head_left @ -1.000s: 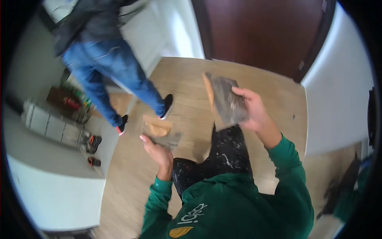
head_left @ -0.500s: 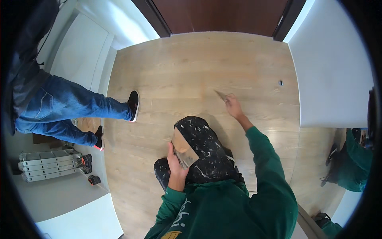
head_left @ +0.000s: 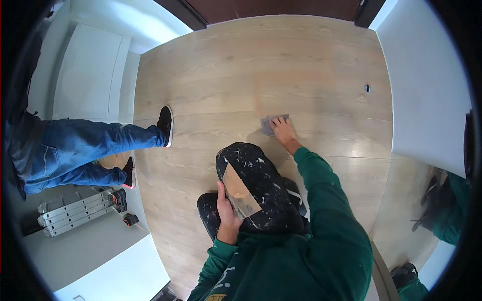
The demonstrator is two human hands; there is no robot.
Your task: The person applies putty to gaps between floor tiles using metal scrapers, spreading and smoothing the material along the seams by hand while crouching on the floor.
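Note:
My left hand [head_left: 227,210] is wrapped round the edge of a flat metal spreader [head_left: 232,175], coated with beige-orange paste and resting over my paint-spattered dark knee. Ahead of that knee, my right hand [head_left: 281,128] holds a second grey flat spreader [head_left: 266,126] down on the wood-look floor [head_left: 211,75], fingers bent over its blade. A faint orange smear [head_left: 293,75] marks the boards just beyond that tool. A small round fitting [head_left: 367,88] sits in the floor to the right.
A co-worker's jeans-clad legs [head_left: 90,138] and dark shoes stand at left, near a folded aluminium ladder [head_left: 75,213] and a white cabinet [head_left: 115,268]. A dark brown door [head_left: 278,10] is ahead. A white wall [head_left: 427,85] and a mirror-like panel with reflections [head_left: 442,210] are at right.
I have come down low. My right hand has lowered its spreader onto the floor. My left hand has drawn its spreader in over my knee. The co-worker's legs appear further left in view.

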